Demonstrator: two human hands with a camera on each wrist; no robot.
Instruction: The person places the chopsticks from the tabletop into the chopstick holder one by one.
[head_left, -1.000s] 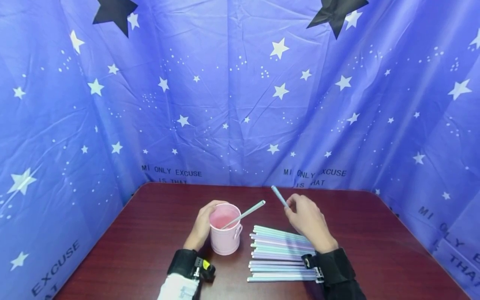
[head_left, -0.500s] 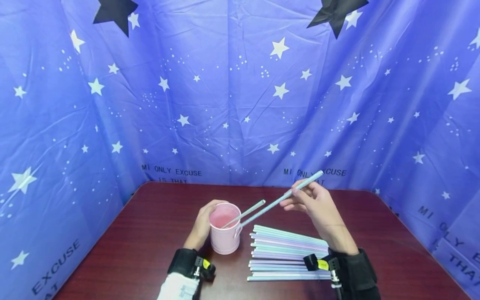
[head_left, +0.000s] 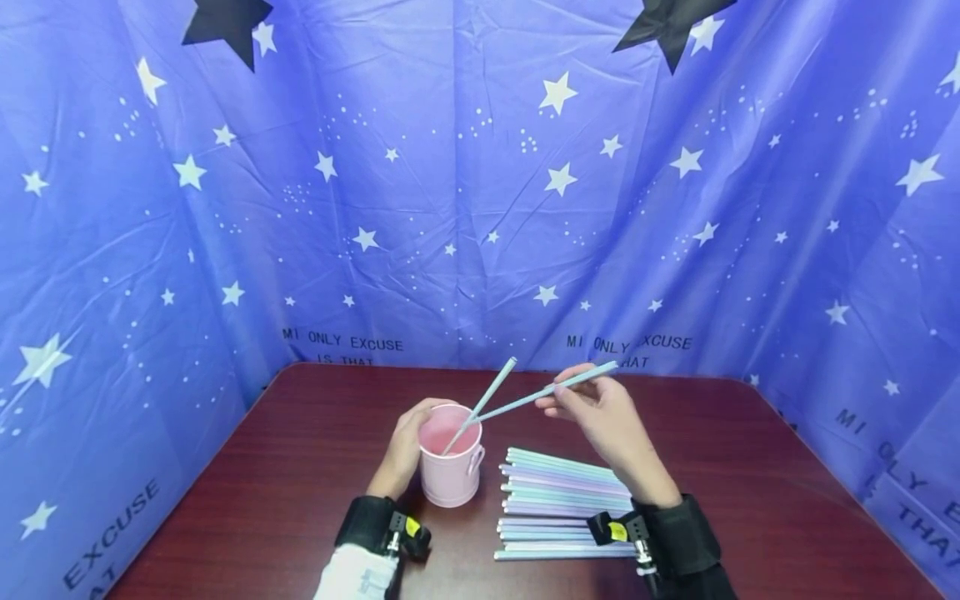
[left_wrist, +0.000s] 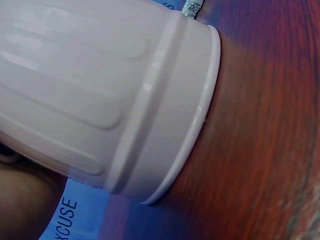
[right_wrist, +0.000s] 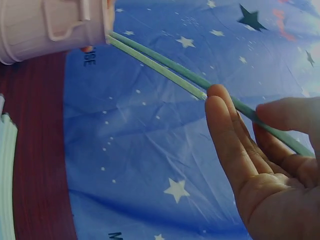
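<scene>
One held straw (head_left: pixel 517 404): pinched in your right hand (head_left: pixel 606 418), tip by the bucket (head_left: pixel 450 485).
Left hand (head_left: pixel 405 448): curled round the bucket, left of that pinch.
Leaning straw (head_left: pixel 495 386): probably cleared best by tilting yours steeper.

The table (head_left: pixel 300 467) and curtain (head_left: pixel 480 208) are viewed from above by the head camera, aimed forward and down. From the left wrist, the cup (left_wrist: pixel 95 85) is framed aslant, very close; from the right, the right hand (right_wrist: pixel 272 192) is framed near, the cup beyond. The cup is shared by all 3.
</scene>
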